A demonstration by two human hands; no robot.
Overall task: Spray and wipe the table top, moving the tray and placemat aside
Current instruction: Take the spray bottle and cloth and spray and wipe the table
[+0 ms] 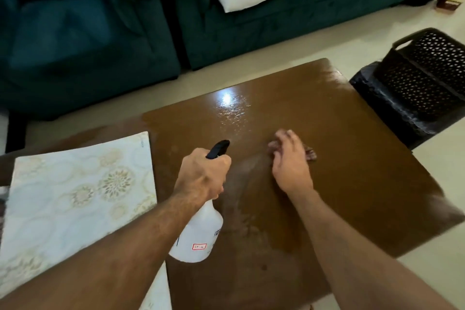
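Head view: left hand [203, 173] is wrapped tight around the neck of the spray bottle [198, 234], nozzle aimed toward frame centre, probably so mist lands ahead of the cloth. Right hand [289, 161] lies flat with fingers spread, pressing a dark cloth [310, 153] onto the table top [352, 158] at mid-frame. Wet sheen shows above the hands. Placemat [75, 196] sits at lower left, overhanging the table edge, clearing the wiping area. Tray not identifiable
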